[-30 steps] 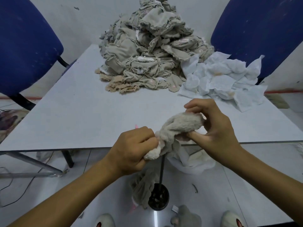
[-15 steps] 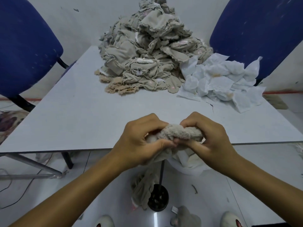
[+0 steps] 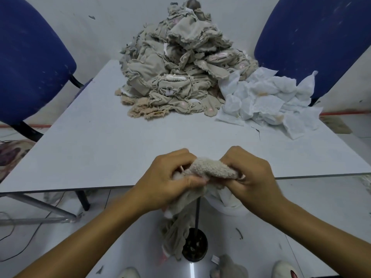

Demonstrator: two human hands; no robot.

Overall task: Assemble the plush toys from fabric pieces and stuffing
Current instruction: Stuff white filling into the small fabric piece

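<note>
two hands share one thing: a small cream-beige fuzzy plush skin (image 3: 210, 169), held just above the near edge of the pale grey desk (image 3: 100, 141). the left hand (image 3: 170, 181) is curled round its left end, thumb pressed along the underside; the right hand (image 3: 253, 177) pinches the right end, fingers folded over the pile. the skin bridges the narrow gap between them, with a thinner limp tail of fabric hanging below toward the floor. it looks very light, soft and floppy, with no stiffness of its own, so it probably bunches rather than slips. the seam edges or the opening seem the best places to hold, not the loose fuzzy middle.
</note>
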